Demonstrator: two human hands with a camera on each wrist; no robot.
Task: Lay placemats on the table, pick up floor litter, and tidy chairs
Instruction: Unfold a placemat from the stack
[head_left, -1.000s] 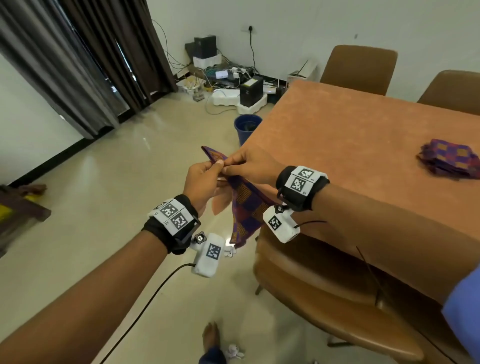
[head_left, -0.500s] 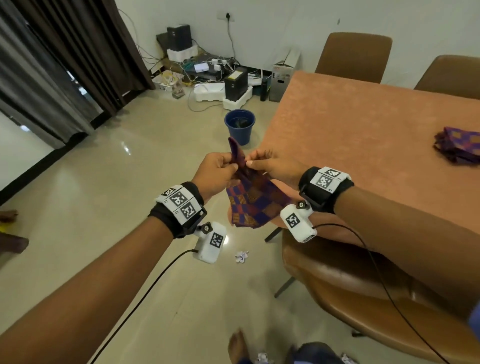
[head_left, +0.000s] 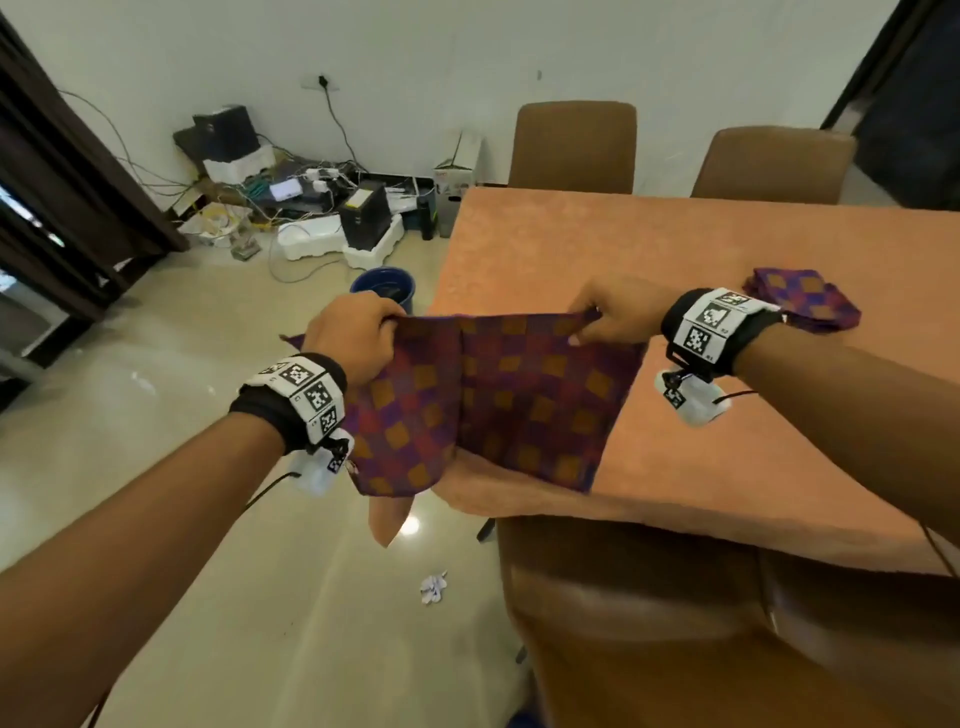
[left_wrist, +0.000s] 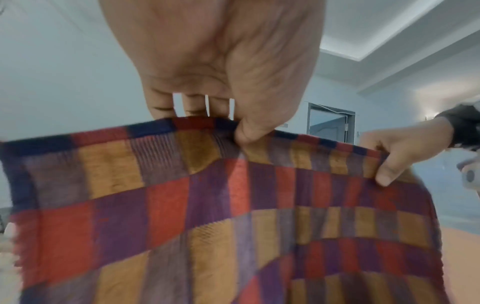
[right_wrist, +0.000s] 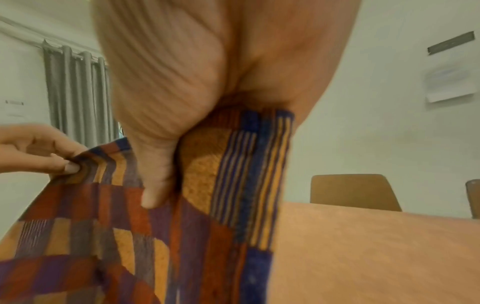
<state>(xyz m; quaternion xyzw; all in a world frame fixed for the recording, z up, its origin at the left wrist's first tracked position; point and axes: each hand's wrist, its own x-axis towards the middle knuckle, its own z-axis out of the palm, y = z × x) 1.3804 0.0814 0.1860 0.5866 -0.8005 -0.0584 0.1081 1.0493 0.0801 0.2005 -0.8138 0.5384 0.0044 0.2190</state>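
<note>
**Checked placemat, held spread over the table corner**

Your left hand (head_left: 358, 332) pinches the placemat's (head_left: 498, 405) top edge; your right hand (head_left: 610, 314) pinches the opposite top corner. The placemat hangs open between them, above the table (head_left: 623, 249). Folded placemats (head_left: 802, 306) lie behind your right wrist. Crumpled litter (head_left: 432, 588) lies on the floor (head_left: 156, 415) beside the near chair (head_left: 675, 623).

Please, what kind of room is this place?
Probably a dining room in a home or office. A long table under an orange cloth has padded brown chairs around it, and the hands spread a checked placemat at its corner.
</note>
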